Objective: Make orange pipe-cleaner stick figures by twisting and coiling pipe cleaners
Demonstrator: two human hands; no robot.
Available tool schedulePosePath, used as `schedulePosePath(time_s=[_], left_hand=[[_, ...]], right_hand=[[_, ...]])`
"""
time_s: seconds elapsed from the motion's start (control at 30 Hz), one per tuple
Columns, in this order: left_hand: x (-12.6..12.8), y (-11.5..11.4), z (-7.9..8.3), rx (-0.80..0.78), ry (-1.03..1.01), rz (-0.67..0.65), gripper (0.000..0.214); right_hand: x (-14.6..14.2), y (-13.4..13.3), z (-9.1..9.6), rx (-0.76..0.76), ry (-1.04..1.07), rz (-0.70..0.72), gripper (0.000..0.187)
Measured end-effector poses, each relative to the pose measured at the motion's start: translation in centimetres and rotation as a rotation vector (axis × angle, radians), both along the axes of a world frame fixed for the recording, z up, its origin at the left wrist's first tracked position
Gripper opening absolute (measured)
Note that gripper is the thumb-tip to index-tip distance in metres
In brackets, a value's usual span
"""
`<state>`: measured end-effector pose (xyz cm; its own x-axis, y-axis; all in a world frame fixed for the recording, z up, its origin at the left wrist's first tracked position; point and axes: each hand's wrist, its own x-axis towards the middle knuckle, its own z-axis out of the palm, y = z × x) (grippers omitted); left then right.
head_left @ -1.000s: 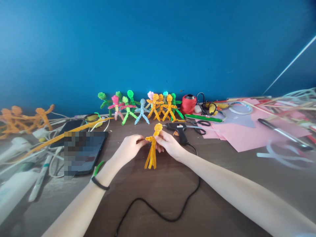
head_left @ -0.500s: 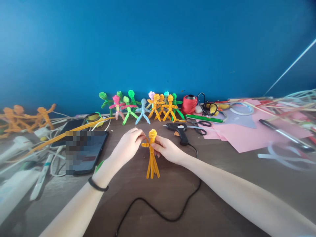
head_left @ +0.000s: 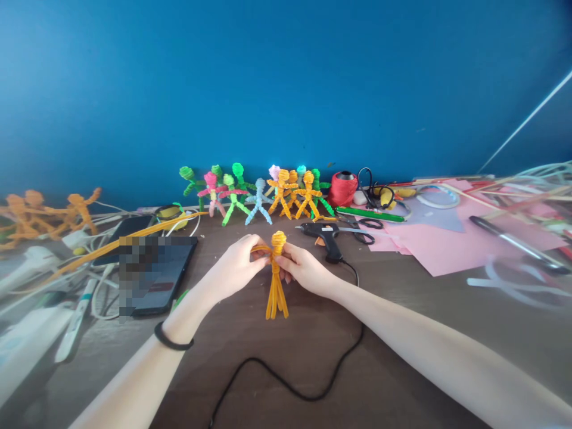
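Observation:
Both hands hold an orange pipe-cleaner figure upright above the brown table. It has a coiled round head at the top and several loose strands hanging down. My left hand pinches the short arm loop on the figure's left side. My right hand grips the body just under the head. Both hands are closed on it. A black band sits on my left wrist.
A row of finished pipe-cleaner figures stands against the blue wall. A black glue gun lies just behind my right hand, its cord looping forward. A phone and cables lie left; pink paper, scissors and red thread spool right.
The figure has been turned upright and its head has moved left, from near the glue gun to between my hands. My left fingers shifted up onto its arm loop.

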<state>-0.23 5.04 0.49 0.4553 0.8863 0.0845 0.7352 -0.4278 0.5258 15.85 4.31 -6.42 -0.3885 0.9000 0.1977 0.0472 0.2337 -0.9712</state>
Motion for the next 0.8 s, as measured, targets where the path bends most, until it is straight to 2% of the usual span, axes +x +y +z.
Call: schedulePosePath(time_s=[0.23,0.47,0.8], left_hand=[[0.6,-0.3,-0.2,0.19,0.034,-0.065,0.01],[0.7,-0.2,-1.3,0.435,0.18,-0.148,0.019],[1.1,-0.6,-2.8,0.717,0.118,-0.084,0.019]], right_hand=[[0.1,0.1,0.5,-0.091,0.075,-0.018,0.018],[0.2,0.4,0.4,-0.123,0.171,-0.034,0.025],[0.2,0.4,0.6,-0.192,0.34,-0.084,0.032]])
